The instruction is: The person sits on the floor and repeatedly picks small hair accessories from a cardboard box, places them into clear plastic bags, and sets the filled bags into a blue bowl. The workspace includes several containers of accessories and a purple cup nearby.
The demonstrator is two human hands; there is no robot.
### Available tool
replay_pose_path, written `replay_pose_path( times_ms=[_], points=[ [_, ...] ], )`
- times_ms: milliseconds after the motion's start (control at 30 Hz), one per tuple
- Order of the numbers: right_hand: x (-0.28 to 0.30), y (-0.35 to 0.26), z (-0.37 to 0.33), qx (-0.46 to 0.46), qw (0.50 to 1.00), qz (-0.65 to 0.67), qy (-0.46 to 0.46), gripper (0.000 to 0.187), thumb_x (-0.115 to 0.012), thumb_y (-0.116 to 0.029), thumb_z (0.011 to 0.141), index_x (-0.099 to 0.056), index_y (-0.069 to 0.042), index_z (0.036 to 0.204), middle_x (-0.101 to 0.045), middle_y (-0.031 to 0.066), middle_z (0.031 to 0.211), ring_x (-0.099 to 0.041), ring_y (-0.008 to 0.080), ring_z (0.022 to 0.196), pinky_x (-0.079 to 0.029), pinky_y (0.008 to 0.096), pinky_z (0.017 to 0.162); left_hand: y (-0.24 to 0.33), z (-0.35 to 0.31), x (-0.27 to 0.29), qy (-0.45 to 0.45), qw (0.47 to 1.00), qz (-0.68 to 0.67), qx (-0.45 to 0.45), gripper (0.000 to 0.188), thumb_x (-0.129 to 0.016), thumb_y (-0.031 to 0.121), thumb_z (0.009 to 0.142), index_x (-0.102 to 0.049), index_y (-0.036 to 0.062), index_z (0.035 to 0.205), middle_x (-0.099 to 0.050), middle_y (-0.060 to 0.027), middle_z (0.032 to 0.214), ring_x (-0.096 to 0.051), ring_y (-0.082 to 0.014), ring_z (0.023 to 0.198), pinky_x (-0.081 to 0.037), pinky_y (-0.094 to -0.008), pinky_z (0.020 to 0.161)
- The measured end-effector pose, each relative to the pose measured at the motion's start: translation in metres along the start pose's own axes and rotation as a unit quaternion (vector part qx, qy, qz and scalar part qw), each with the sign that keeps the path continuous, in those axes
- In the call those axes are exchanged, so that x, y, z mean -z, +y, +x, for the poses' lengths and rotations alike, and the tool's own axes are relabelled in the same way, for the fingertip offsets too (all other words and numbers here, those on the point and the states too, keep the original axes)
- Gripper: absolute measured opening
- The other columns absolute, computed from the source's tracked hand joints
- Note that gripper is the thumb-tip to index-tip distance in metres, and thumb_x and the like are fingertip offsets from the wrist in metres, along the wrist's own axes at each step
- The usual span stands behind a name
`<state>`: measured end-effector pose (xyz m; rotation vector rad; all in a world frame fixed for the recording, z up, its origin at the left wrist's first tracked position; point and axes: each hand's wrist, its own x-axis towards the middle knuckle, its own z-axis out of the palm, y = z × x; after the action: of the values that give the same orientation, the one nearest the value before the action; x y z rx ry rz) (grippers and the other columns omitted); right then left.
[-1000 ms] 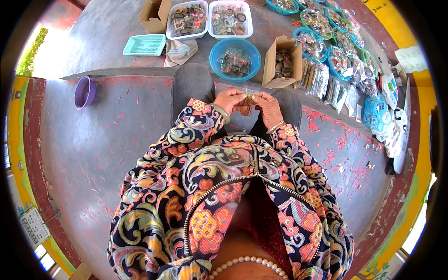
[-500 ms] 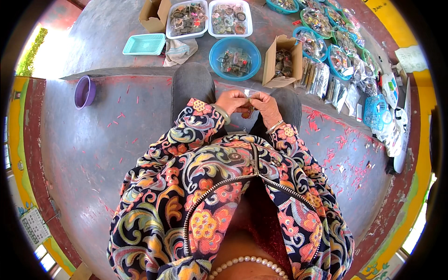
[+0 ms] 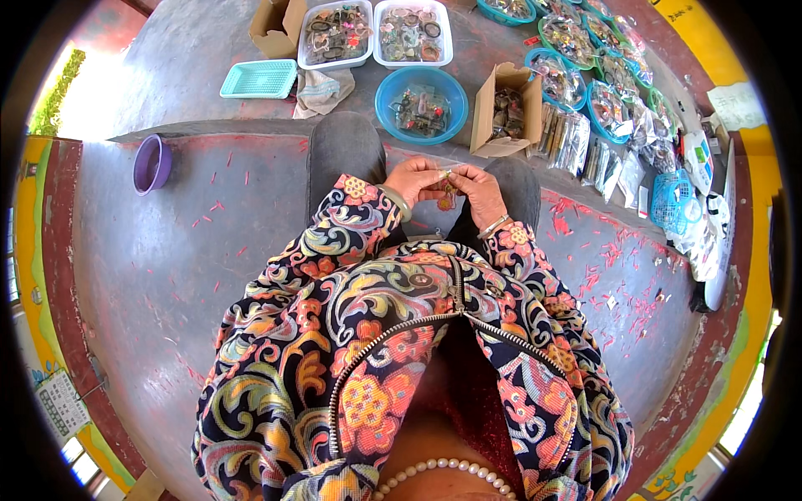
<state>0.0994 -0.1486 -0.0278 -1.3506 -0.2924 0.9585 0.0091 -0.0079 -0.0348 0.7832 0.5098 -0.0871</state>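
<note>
Above my lap, my left hand (image 3: 413, 180) and my right hand (image 3: 480, 194) meet with fingertips pinched together. Between them hangs a small red-and-gold trinket (image 3: 447, 202), perhaps in a thin clear bag; its exact kind is too small to make out. Both hands are closed on its upper end, and the fingers hide part of it. Just beyond my knees stands a blue basin (image 3: 386, 129) holding small packets with dark and red pieces. To its right is an open cardboard box (image 3: 482, 125) with dark packed items inside.
Two white tubs (image 3: 373, 57) of bangle-like rings stand at the back, near a turquoise basket (image 3: 257, 79) and a cloth (image 3: 322, 92). A purple basin (image 3: 152, 165) sits at left. Several filled baskets (image 3: 590, 102) and plastic packets (image 3: 558, 138) crowd the right. Red scraps (image 3: 597, 271) litter the floor.
My fingertips have shifted slightly and come closer together. The trinket now shows more plainly below them, and the clear plastic above them is less visible.
</note>
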Motion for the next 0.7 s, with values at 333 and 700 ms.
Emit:
replay_pose_path(
  times_ms=[333, 700],
  points=[
    [-0.006, -0.003, -0.003, -0.037, 0.994, -0.105, 0.001, 0.012, -0.058, -0.017, 0.076, -0.059, -0.005, 0.079, -0.057, -0.0021, 0.07, -0.047, 0.0044, 0.062, -0.033, 0.0188, 0.056, 0.0, 0.006, 0.012, 0.106, 0.993, 0.047, -0.023, 0.012, -0.057, 0.011, 0.077, -0.053, 0.0053, 0.087, -0.058, -0.0026, 0.079, -0.057, -0.0102, 0.069, -0.038, -0.0174, 0.046],
    [-0.004, -0.006, -0.004, -0.07, 0.997, -0.042, -0.01, 0.009, -0.06, -0.014, 0.075, -0.058, -0.006, 0.075, -0.06, 0.0012, 0.07, -0.051, 0.0059, 0.059, -0.034, 0.0181, 0.055, 0.002, 0.0, 0.008, 0.087, 0.994, -0.062, -0.02, 0.011, -0.058, 0.014, 0.078, -0.054, 0.0055, 0.084, -0.059, -0.002, 0.076, -0.055, -0.0077, 0.062, -0.04, -0.0162, 0.046]
  ],
)
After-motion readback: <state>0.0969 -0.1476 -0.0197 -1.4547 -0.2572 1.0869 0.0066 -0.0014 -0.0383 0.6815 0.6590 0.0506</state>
